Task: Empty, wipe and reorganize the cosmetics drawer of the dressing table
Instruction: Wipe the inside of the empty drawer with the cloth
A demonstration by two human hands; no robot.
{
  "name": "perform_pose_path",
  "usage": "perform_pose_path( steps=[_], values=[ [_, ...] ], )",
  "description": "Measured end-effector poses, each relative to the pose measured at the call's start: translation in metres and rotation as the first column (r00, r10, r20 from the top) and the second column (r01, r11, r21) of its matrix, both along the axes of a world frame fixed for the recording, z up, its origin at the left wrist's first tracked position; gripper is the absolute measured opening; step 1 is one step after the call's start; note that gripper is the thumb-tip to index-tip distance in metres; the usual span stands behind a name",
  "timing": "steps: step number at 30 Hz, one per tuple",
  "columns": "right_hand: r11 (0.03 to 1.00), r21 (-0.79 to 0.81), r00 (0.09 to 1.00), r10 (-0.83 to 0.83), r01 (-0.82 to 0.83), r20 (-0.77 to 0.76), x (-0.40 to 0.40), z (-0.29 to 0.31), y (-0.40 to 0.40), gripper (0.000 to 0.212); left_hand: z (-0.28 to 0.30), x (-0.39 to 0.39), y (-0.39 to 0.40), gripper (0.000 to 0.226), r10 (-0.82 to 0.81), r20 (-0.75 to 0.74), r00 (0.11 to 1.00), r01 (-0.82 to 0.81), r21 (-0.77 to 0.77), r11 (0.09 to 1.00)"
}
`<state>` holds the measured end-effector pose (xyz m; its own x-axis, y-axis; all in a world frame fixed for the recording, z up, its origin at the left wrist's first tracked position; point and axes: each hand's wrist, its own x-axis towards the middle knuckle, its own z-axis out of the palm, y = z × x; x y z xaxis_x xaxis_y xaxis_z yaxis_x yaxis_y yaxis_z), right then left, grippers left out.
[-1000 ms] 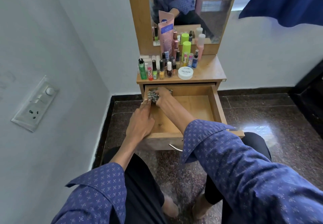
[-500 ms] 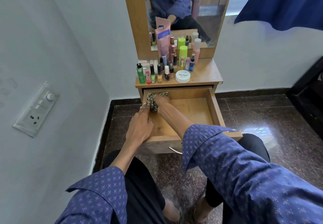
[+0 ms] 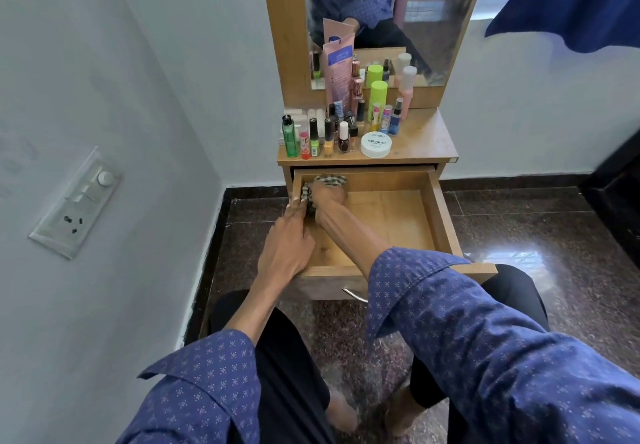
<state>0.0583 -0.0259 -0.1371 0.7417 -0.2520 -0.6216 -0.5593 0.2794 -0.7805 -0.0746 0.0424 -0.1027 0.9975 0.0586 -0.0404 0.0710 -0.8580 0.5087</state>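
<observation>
While the right hand (image 3: 327, 194) bunches a half-hidden checkered cloth (image 3: 329, 180) in the wooden drawer's (image 3: 440, 215) corner, the left hand (image 3: 287, 246) lies flat-fingered on its side wall.

The pulled-out light wooden drawer (image 3: 440, 208) has bare floor across its middle and right, but its back left corner is filled by a crumpled checked cloth (image 3: 329, 182), the right hand (image 3: 327, 196) and the left hand (image 3: 287, 246). On the wooden dressing tabletop (image 3: 424, 139), a crowded cluster of small cosmetic bottles (image 3: 332, 132) and a round white jar (image 3: 376, 144) block the left and middle, leaving only the right end free. The white wall (image 3: 104, 97) stands close on the left.
</observation>
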Motion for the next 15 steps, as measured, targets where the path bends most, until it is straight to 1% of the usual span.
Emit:
perform_pose_path(
  steps=[2,3,6,9,13,15],
  values=[
    [0.999,0.026,0.999,0.031,-0.030,-0.033,0.005,0.007,0.000,0.047,0.002,0.000,-0.001,0.065,0.000,-0.002,1.000,0.000,-0.006,1.000],
    [0.996,0.067,0.997,0.054,-0.050,-0.059,0.008,0.011,-0.001,0.042,0.002,0.000,-0.001,0.066,0.001,0.003,1.000,-0.001,-0.006,1.000],
    [0.987,0.126,0.988,0.114,-0.101,-0.102,0.015,0.018,-0.006,0.038,0.002,-0.001,-0.001,0.067,-0.006,0.008,1.000,0.006,-0.014,1.000],
    [0.975,0.181,0.989,0.140,-0.131,-0.040,0.007,0.029,-0.016,0.037,0.001,0.001,0.000,0.064,-0.009,0.021,1.000,0.010,-0.009,1.000],
    [0.937,0.279,0.977,0.199,-0.212,0.075,-0.011,0.032,-0.037,0.047,0.003,0.000,-0.002,0.060,-0.023,0.029,0.999,0.022,0.029,0.999],
    [0.924,0.270,0.962,0.251,-0.271,0.108,-0.017,0.036,-0.051,0.041,0.002,0.000,-0.003,0.058,-0.034,0.026,0.999,0.033,0.039,0.999]
  ],
)
